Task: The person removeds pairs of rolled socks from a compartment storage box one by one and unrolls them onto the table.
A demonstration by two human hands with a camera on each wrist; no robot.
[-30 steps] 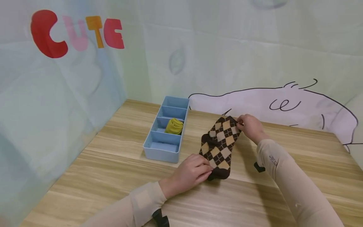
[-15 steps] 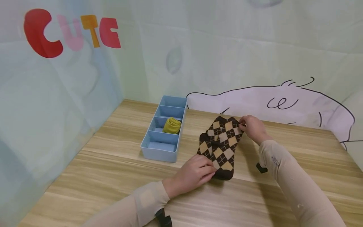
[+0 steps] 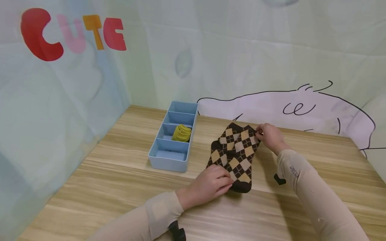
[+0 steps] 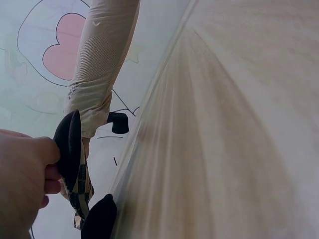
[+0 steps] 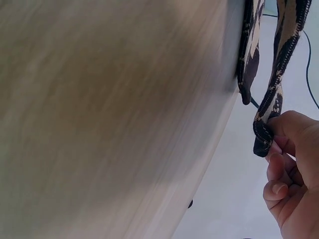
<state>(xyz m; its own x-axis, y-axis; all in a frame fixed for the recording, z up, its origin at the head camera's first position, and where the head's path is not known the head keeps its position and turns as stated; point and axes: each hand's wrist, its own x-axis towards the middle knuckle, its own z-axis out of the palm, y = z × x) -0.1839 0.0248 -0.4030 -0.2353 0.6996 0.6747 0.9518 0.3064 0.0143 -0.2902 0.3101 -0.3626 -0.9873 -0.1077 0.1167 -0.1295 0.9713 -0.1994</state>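
Two brown-and-tan argyle socks lie partly one over the other right of the middle in the head view. My left hand (image 3: pixel 208 184) pinches the dark toe of the upper sock (image 3: pixel 242 164), and my right hand (image 3: pixel 270 137) pinches its cuff corner at the far end. The lower sock (image 3: pixel 217 158) shows along the left side, its dark heel patch uncovered. In the left wrist view, the held toe (image 4: pixel 70 147) is raised above the other sock's dark toe (image 4: pixel 101 219). The right wrist view shows the gripped cuff (image 5: pixel 269 112) lifted off the table, apart from the second cuff (image 5: pixel 249 64).
Left of the socks stands a light blue divided tray (image 3: pixel 168 164) with several compartments. A rolled yellow-green cloth (image 3: pixel 182 133) sits in one of them. The wood-grain table (image 3: pixel 114 174) meets a printed backdrop (image 3: pixel 241 60) at the back and left.
Both hands have shifted slightly right with the upper sock, and more of the lower sock shows on the left. The head view has turned a little right; the tray stays put.
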